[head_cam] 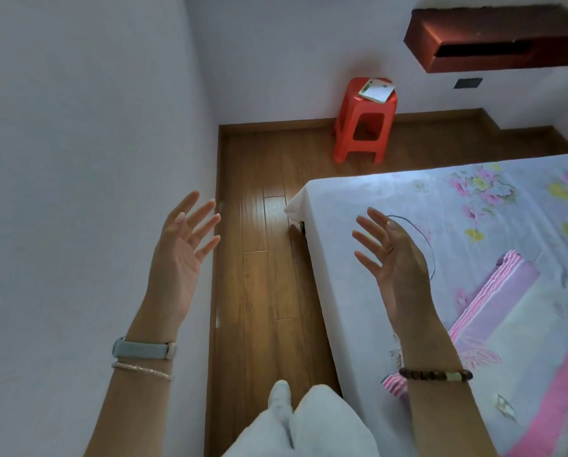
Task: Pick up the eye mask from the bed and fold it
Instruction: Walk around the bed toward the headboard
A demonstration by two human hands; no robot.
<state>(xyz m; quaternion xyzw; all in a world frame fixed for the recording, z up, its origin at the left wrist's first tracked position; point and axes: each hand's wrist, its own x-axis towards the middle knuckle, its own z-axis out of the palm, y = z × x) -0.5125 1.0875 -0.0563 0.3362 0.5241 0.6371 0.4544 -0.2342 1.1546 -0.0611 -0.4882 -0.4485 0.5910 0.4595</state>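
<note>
The bed (352, 196) fills the right side, covered by a pale floral sheet. A thin dark loop (429, 247), like a strap or cord, lies on the sheet and curves out from behind my right hand; whatever it is attached to is hidden by that hand. No eye mask body is plainly visible. My right hand (395, 258) is raised over the bed's near-left part, fingers spread, holding nothing. My left hand (181, 245) is raised over the floor beside the white wall, palm facing inward, fingers apart and empty.
A pink and purple striped cloth (513, 282) lies on the bed to the right of my right hand. A narrow wooden floor strip (263, 258) runs between wall and bed. A red plastic stool (363, 127) with a paper pad (376, 90) stands at the far wall, under a brown wall cabinet (493, 41).
</note>
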